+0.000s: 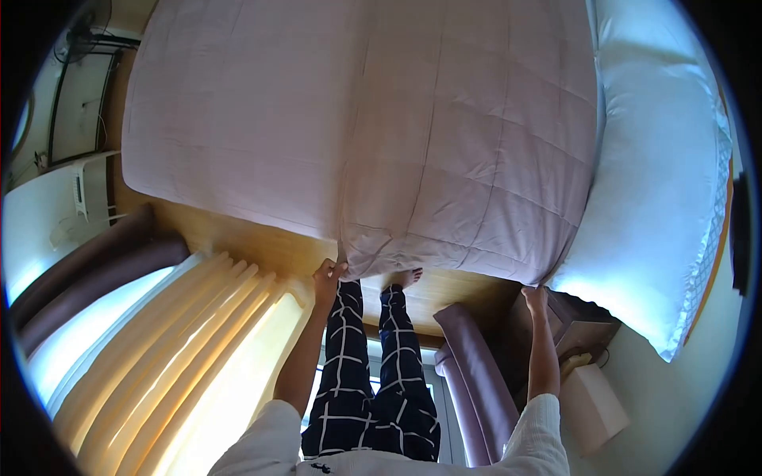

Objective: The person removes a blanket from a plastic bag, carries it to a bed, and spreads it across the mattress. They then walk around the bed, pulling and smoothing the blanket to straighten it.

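Note:
A pale pink quilted blanket [468, 143] lies over the bed, with stitched lines and wrinkles along its near edge. My left hand [329, 272] pinches that edge near the middle, where the fabric bunches up. Farther right, my right hand [535, 295] is closed on the blanket's corner beside the white pillow [647, 174]. The fabric between my two hands hangs along the bed's near side. Both hands' fingertips are partly hidden by the cloth.
Cream curtains [182, 341] hang at the lower left, with purple curtains [476, 381] near my legs. A dark bedside cabinet [583, 321] and a box-like pale object [594, 408] stand at the lower right. A fan [79, 40] is at the upper left.

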Tool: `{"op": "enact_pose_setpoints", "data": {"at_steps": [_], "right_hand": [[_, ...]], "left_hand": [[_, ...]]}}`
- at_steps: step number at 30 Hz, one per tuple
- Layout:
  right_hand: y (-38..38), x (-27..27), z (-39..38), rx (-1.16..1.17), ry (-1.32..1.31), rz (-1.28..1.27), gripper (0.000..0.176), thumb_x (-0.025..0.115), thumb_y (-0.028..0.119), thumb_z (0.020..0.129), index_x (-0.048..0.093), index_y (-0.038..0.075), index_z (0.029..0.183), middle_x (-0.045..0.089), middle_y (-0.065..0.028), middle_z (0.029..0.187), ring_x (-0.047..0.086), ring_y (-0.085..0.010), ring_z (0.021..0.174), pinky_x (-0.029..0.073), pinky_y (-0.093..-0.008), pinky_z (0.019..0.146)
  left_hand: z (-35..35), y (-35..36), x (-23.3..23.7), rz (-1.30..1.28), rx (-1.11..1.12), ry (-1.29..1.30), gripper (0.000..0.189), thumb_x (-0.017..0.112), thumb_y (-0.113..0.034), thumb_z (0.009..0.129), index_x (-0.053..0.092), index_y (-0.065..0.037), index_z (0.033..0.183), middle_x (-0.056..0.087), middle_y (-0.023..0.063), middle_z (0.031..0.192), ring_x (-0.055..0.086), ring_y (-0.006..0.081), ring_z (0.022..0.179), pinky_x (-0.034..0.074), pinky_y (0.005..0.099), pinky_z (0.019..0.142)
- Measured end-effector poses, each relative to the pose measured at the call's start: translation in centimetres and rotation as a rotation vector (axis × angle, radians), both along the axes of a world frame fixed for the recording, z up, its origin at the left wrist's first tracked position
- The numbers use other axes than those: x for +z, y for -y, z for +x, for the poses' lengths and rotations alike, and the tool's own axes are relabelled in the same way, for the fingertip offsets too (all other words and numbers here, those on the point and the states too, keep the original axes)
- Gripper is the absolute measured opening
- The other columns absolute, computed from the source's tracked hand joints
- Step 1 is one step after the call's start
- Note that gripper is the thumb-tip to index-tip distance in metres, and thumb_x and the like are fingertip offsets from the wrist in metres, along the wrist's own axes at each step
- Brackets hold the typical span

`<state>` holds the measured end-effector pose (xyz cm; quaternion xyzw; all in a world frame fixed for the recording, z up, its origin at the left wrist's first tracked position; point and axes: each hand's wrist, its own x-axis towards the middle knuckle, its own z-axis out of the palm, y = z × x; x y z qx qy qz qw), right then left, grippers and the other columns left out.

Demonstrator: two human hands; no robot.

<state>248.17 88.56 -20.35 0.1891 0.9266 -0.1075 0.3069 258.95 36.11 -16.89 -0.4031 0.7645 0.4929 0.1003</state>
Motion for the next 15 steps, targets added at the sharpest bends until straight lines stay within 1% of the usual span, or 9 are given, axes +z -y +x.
{"op": "enact_pose_setpoints", "data": {"at_steps": [1,4,5,8,9,10,12,14,15], "right_hand": [[0.2,0.1,0.4,-0.018,-0.06,-0.023,0.044,0.062,0.035,0.063,0.052,-0.004,0.079,0.053,-0.0285,0.082,0.053,-0.0377,0.082,0.04,-0.0435,0.067],[1.4,1.6,1.3,0.036,0.191,0.057,0.045,0.063,0.035,0.062,0.051,-0.004,0.082,0.053,-0.0282,0.085,0.053,-0.0376,0.086,0.04,-0.0431,0.069],[1.5,0.8,2.7,0.062,0.111,0.14,0.04,0.063,0.032,0.064,0.05,-0.004,0.077,0.054,-0.0272,0.082,0.056,-0.0324,0.083,0.042,-0.0405,0.067],[6.5,3.2,0.9,0.054,0.164,-0.117,0.035,0.062,0.028,0.069,0.054,-0.005,0.079,0.056,-0.024,0.085,0.057,-0.0268,0.084,0.043,-0.0358,0.069],[8.6,3.5,1.1,-0.06,-0.036,-0.352,0.032,0.06,0.025,0.073,0.057,-0.004,0.086,0.059,-0.019,0.089,0.057,-0.0224,0.085,0.044,-0.0326,0.073],[11.2,4.7,0.0,-0.014,-0.046,-0.429,0.035,0.06,0.025,0.074,0.057,-0.002,0.094,0.06,-0.0147,0.092,0.057,-0.0239,0.086,0.043,-0.0319,0.077],[18.6,8.3,-2.0,-0.059,-0.184,-0.546,0.034,0.059,0.024,0.076,0.055,-0.002,0.096,0.058,-0.0146,0.095,0.056,-0.0236,0.089,0.044,-0.0334,0.076],[25.0,11.8,-4.1,0.046,-0.245,-0.393,0.035,0.056,0.021,0.078,0.05,0.0,0.106,0.051,-0.0165,0.109,0.048,-0.025,0.102,0.039,-0.0357,0.083],[27.8,11.9,-4.5,0.108,-0.419,-0.352,0.037,0.054,0.02,0.079,0.047,0.0,0.109,0.047,-0.0165,0.113,0.044,-0.0258,0.106,0.036,-0.0365,0.086]], "left_hand": [[1.3,0.1,0.8,-0.307,-0.189,-0.037,0.024,0.064,-0.02,0.071,0.049,-0.002,0.067,0.051,0.0108,0.063,0.046,0.0221,0.065,0.038,0.0333,0.061],[4.3,0.9,2.2,-0.524,-0.151,-0.066,0.019,0.063,-0.019,0.071,0.054,-0.003,0.072,0.054,0.0125,0.069,0.049,0.0274,0.071,0.039,0.0362,0.064],[3.9,1.4,1.5,-0.473,-0.137,0.037,0.021,0.063,-0.019,0.071,0.056,-0.005,0.084,0.055,0.0123,0.074,0.051,0.0277,0.076,0.04,0.0372,0.067],[-0.4,1.5,-1.3,-0.191,0.008,-0.155,0.027,0.062,-0.024,0.073,0.053,-0.005,0.09,0.056,0.0125,0.078,0.051,0.0294,0.079,0.04,0.036,0.07],[-3.1,0.8,-0.7,-0.103,0.068,-0.233,0.028,0.061,-0.025,0.074,0.052,-0.004,0.09,0.056,0.0128,0.078,0.052,0.0296,0.079,0.04,0.0357,0.07],[-3.6,0.9,-3.3,0.01,0.131,-0.171,0.034,0.062,-0.028,0.073,0.05,-0.003,0.092,0.056,0.014,0.082,0.052,0.0298,0.077,0.04,0.0345,0.072],[-4.0,2.5,-3.6,-0.183,-0.156,0.048,0.043,0.066,-0.028,0.069,0.047,-0.004,0.099,0.055,0.015,0.086,0.052,0.0295,0.077,0.039,0.036,0.075],[-2.4,3.4,-4.2,-0.356,-0.27,-0.022,0.048,0.067,-0.028,0.066,0.046,-0.005,0.103,0.053,0.0144,0.091,0.052,0.0291,0.081,0.038,0.037,0.077],[-0.7,3.7,-4.0,-0.436,-0.336,-0.045,0.05,0.068,-0.028,0.065,0.045,-0.006,0.104,0.053,0.0141,0.094,0.052,0.0289,0.083,0.038,0.0374,0.079]]}}
